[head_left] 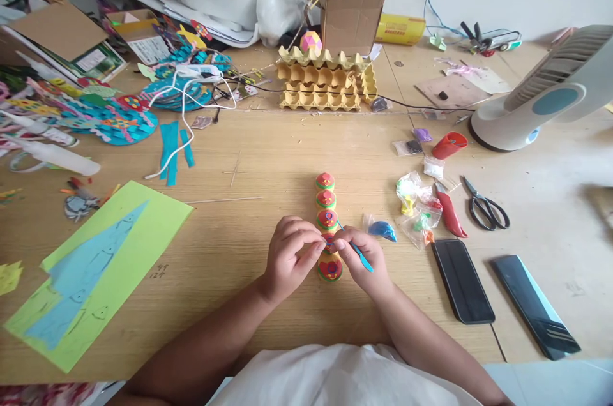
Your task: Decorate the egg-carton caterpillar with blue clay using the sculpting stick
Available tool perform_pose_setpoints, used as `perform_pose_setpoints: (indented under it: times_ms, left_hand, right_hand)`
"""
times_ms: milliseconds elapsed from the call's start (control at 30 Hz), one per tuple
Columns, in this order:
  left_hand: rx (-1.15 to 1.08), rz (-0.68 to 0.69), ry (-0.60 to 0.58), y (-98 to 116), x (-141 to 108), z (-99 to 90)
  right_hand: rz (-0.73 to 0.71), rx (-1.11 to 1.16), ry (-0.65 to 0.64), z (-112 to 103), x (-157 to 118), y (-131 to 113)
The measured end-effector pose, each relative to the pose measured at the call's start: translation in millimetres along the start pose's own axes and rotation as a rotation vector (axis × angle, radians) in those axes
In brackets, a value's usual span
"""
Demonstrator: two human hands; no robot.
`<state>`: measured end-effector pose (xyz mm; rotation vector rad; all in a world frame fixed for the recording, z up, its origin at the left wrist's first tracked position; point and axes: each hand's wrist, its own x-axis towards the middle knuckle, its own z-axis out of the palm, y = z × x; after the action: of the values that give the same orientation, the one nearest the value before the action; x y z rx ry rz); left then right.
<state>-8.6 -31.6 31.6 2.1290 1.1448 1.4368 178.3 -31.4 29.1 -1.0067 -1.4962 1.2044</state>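
Note:
In front of me a row of several small round clay pieces, red on top with green and yellow edges, runs away from my body; the farthest piece (pixel 325 180) and the nearest piece (pixel 330 269) lie at its two ends. Over the nearer part of the row, my left hand (pixel 293 258) pinches with thumb and forefinger, on something too small to name. My right hand (pixel 364 260) grips a thin blue modelling tool (pixel 365 260), its thumb and forefinger almost meeting the left fingertips. Blue rings sit on the nearer pieces. A packet of blue clay (pixel 382 230) is just beyond my right hand.
Scissors (pixel 487 209), a red tool (pixel 450 211), a phone (pixel 463 281), a dark glossy slab (pixel 536 307) and clay bags (pixel 421 211) are at right. Green paper (pixel 160 211) lies left. Egg cartons (pixel 325 99), a fan (pixel 531 99) and craft pieces (pixel 115 125) stand farther back.

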Motion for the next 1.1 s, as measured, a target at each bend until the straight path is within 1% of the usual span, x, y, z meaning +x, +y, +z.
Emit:
perform_pose_setpoints:
  times_ms: [200, 467, 600, 767, 967, 1100]
  left_hand:
    - [-0.008, -0.015, 0.040, 0.7, 0.7, 1.6]
    - [-0.006, -0.022, 0.027, -0.3, -0.2, 0.6]
    - [-0.026, -0.022, 0.010, -2.2, -0.5, -0.4]
    - [-0.021, 0.021, -0.012, -2.6, 0.6, 3.2]
    - [0.039, 0.056, 0.034, 2.8, 3.9, 4.1]
    - [0.044, 0.064, 0.030, 0.9, 2.4, 1.5]
  right_hand:
    - [0.081, 0.055, 0.008, 1.6, -0.3, 2.6]
    - [0.031, 0.048, 0.020, 1.1, 1.1, -0.2]
    - [0.054, 0.043, 0.039, 1.1, 2.1, -0.8]
    - [0.076, 0.041, 0.059, 0.2, 2.1, -0.3]
    - [0.077, 0.052, 0.055, -0.3, 1.3, 0.7]
    - [0.061, 0.042, 0.034, -0.4, 0.8, 1.3]
